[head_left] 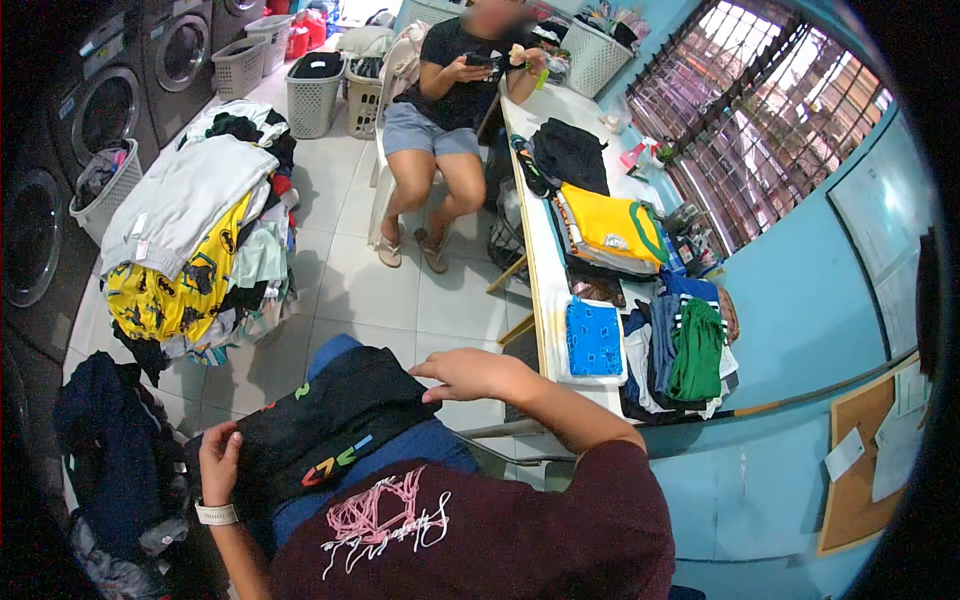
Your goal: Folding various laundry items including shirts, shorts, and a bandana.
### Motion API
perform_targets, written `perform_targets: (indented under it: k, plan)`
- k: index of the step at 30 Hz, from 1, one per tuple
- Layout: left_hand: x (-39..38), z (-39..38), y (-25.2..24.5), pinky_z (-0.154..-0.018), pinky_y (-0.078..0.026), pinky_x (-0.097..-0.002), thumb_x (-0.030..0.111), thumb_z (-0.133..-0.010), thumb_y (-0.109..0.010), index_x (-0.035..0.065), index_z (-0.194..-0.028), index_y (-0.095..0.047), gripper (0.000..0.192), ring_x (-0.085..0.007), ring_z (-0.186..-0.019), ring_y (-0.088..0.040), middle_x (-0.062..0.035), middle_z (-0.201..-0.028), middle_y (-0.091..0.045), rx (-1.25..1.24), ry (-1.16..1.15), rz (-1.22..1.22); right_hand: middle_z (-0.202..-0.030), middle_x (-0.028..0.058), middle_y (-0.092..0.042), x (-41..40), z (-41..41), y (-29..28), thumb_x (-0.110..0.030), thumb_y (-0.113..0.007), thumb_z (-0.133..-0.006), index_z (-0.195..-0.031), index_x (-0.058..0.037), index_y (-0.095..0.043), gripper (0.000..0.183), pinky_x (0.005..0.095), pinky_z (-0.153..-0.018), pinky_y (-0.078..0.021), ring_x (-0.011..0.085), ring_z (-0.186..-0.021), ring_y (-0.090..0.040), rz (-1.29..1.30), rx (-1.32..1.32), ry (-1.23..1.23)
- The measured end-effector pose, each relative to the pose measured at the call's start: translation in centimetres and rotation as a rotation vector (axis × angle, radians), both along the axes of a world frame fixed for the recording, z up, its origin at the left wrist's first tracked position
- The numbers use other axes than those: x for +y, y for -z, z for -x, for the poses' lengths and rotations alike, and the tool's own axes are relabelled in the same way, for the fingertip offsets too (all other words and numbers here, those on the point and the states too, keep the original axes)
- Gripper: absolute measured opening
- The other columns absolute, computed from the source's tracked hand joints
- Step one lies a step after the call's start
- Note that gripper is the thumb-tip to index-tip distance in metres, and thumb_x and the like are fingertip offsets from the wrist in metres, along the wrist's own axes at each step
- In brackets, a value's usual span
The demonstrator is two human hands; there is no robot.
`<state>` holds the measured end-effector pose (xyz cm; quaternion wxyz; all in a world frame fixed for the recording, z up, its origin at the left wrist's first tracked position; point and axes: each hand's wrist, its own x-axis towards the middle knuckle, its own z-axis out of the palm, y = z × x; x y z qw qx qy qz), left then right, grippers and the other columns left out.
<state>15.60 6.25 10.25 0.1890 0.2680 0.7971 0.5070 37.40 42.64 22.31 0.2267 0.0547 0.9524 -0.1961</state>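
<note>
A black garment (330,420) with multicoloured printing lies folded lengthwise across my lap, over blue denim (442,450). My left hand (218,459), with a pale watch band at the wrist, rests at the garment's left end; its fingers are bent, and whether they pinch the cloth is unclear. At the opposite end, my right hand (472,373) hovers with thumb and fingers apart, the thumb close to the fabric's edge. Left of my lap sits a heap of dark clothes (112,442).
Ahead on the left is a tall clothes pile (187,202) beside front-loading washers (112,112). Another person (457,97) sits on a plastic chair (379,150). Folded stacks, including a yellow shirt (607,221) and green garment (697,349), line the white table (551,330). Laundry baskets (315,97) stand behind.
</note>
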Motion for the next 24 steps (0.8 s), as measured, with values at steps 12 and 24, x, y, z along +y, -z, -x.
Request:
perform_targets:
  k: [12,24]
  plan:
    - [-6.1,0.1,5.7,-0.102,-0.024,-0.0414,0.031,-0.084,-0.055,0.0042,-0.130,-0.036,0.056,-0.0418,-0.124,-0.027,-0.0291,-0.135,-0.025,0.267,-0.324,0.642,-0.102,0.0143,-0.056,0.6,1.3,6.4,-0.041,-0.056,-0.080,-0.121,-0.0122,-0.048,0.051,0.0420,-0.079,-0.0447,0.0325,-0.096,-0.055,-0.070,-0.244,-0.072]
    - [-7.0,-1.5,5.8,-0.105,-0.014,-0.0477,0.058,-0.077,-0.050,0.0110,-0.138,-0.022,0.082,-0.0477,-0.127,-0.014,-0.0287,-0.140,-0.010,0.226,-0.223,0.597,-0.087,0.0139,-0.061,1.0,1.3,8.2,-0.036,-0.060,-0.077,-0.104,-0.0084,-0.056,0.039,0.0432,-0.069,-0.0479,0.0313,-0.084,-0.060,-0.095,-0.167,-0.038]
